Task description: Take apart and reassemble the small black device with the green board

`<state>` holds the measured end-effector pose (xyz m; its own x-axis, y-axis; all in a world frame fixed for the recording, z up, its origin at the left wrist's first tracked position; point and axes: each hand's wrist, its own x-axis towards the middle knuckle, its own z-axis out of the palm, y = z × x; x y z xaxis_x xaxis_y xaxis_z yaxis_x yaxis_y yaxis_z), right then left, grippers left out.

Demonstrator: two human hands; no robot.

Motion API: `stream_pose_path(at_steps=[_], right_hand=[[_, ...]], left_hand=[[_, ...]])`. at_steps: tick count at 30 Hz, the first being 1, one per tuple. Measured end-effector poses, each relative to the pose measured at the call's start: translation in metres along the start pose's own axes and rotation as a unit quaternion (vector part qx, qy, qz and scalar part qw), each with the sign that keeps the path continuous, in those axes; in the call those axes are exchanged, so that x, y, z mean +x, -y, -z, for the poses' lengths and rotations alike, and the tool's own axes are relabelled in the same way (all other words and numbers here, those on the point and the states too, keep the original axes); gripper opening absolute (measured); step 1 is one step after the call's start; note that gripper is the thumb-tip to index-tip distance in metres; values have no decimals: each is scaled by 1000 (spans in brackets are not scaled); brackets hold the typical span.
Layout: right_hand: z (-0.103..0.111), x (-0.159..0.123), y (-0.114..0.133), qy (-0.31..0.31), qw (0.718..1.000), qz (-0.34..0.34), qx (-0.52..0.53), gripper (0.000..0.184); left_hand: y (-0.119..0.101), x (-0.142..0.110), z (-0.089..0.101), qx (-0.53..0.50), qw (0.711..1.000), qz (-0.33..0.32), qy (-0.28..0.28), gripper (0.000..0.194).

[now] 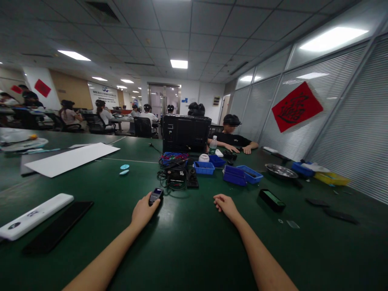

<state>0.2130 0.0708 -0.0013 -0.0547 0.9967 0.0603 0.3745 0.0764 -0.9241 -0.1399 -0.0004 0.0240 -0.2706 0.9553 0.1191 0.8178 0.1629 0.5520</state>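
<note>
Both my forearms reach out over a dark green table. My left hand is closed around a small black handheld device with a lit screen, which rests on the table top. My right hand lies on the table with its fingers curled in; nothing shows inside it. A tangle of cables and a small black box sits just beyond both hands.
Blue bins, a metal bowl and a black case lie to the right. A white bar, a black strip and a white sheet lie left. A black computer case stands ahead. A seated person faces me.
</note>
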Motion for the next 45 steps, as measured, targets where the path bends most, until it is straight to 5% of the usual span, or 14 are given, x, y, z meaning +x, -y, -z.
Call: stream_pose_path(at_steps=[16, 20, 25, 29, 32, 36, 40, 45], right_hand=[[0, -3, 1, 4, 1000, 6, 3, 19], [-1, -6, 3, -22, 1000, 3, -22, 23], [-8, -20, 23, -105, 982, 54, -147, 31], [-36, -37, 44, -136, 964, 98, -206, 39], [-70, -50, 55, -101, 971, 86, -199, 52], [-104, -62, 62, -81, 939, 97, -321, 80], [-111, -63, 62, -80, 913, 109, -386, 77], [-107, -60, 56, -75, 909, 113, -393, 68]], left_hand=[[-97, -27, -79, -193, 977, -89, 33, 54], [-98, -29, -87, -283, 956, -81, 0, 48], [-82, -26, -73, -379, 923, -56, -35, 40], [-77, -23, -68, -422, 906, -38, -10, 27], [-76, -19, -76, -449, 893, -14, -28, 26], [-73, -12, -89, -412, 910, 1, -32, 28], [-72, -10, -93, -328, 944, -26, 25, 32], [-83, -26, -83, -178, 972, -144, 61, 43]])
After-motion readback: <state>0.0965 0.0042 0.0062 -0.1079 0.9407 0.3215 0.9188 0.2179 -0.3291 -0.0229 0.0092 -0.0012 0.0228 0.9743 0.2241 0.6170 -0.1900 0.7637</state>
